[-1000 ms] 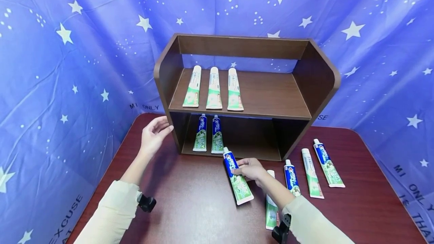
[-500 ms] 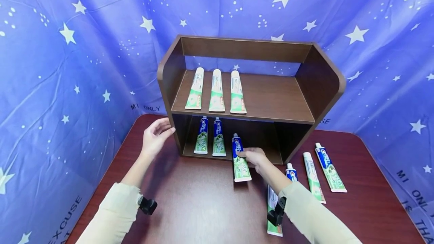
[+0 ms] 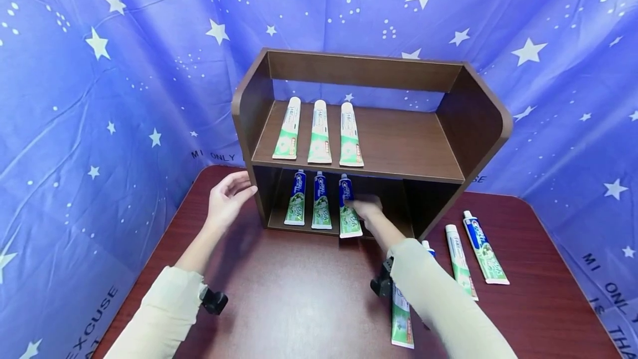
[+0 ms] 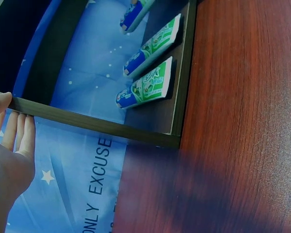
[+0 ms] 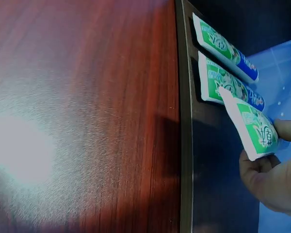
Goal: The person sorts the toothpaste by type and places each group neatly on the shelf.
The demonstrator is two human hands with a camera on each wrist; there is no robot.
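My right hand (image 3: 368,206) grips a blue-and-green toothpaste tube (image 3: 351,222) inside the lower level of a dark brown shelf (image 3: 399,143). In the right wrist view, thumb and fingers hold this tube (image 5: 256,128) by its sides, its flat end tilted up off the shelf board. Two matching tubes (image 3: 295,204) (image 3: 321,206) lie left of it in a row. My left hand (image 3: 226,201) holds the front edge of the shelf's left side panel; the left wrist view shows thumb and fingers (image 4: 25,131) on either side of that panel (image 4: 92,124).
Three white-and-green toothpaste tubes (image 3: 319,134) lie side by side on the upper level. Several more tubes, such as a blue-and-green one (image 3: 483,248) and a white-and-green one (image 3: 461,259), lie on the reddish table (image 3: 299,298) at right. A starry blue curtain (image 3: 149,71) surrounds the table.
My right hand has carried the toothpaste tube from over the table, forward into the lower level, beside the two tubes there. My left hand has stayed at the side panel.
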